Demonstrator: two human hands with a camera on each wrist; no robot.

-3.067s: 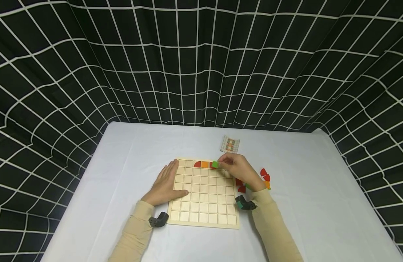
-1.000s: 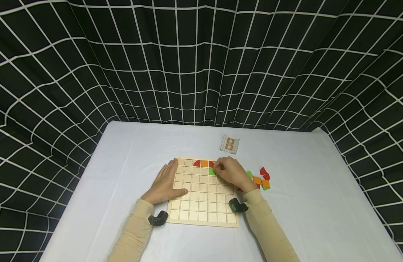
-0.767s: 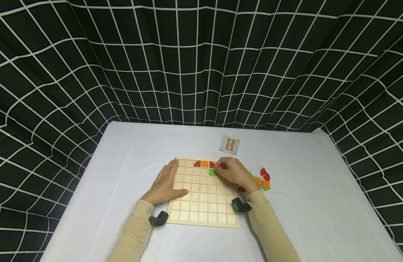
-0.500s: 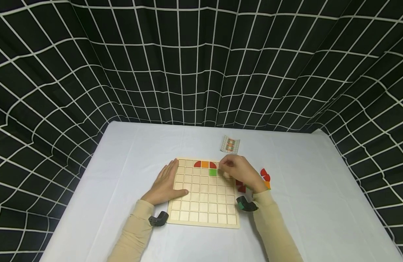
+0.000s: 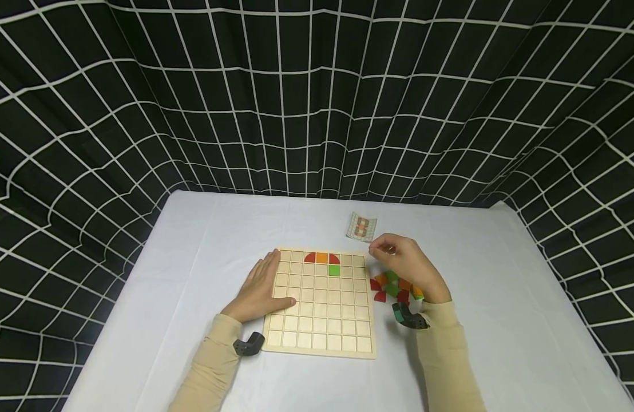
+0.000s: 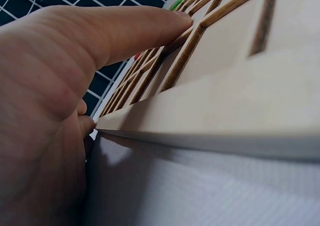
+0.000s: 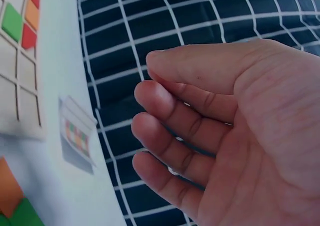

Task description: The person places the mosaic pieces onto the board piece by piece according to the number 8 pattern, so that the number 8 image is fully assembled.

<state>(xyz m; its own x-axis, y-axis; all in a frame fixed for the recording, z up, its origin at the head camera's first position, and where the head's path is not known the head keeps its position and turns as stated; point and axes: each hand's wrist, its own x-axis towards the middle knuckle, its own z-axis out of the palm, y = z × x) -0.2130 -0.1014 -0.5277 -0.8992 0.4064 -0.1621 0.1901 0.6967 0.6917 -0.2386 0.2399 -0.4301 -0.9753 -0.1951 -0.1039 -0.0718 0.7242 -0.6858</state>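
My left hand point(image 5: 257, 292) lies along the left edge of a wooden grid board point(image 5: 317, 312), its thumb stretched over the frame onto the squares. In the left wrist view the thumb point(image 6: 125, 31) crosses the board's raised rim point(image 6: 225, 106). The board's far row bears an orange square tile point(image 5: 322, 257) between two red quarter-round tiles, one on the left point(image 5: 309, 258) and one on the right point(image 5: 334, 259). A green square tile point(image 5: 335, 270) sits below the right one. My right hand point(image 5: 407, 260) hovers past the board's far right corner, fingers loosely bent; the right wrist view shows nothing in them.
Loose red, orange and green tiles point(image 5: 392, 289) lie in a heap right of the board, partly under my right forearm. A small printed pattern card point(image 5: 361, 227) lies beyond the board. Dark cloth with a white grid point(image 5: 317, 114) hangs behind the white table point(image 5: 502, 320).
The green square, earlier pinched in my right hand, now sits in the second row, let go. My right hand has lifted away to the right. The left hand stays put.
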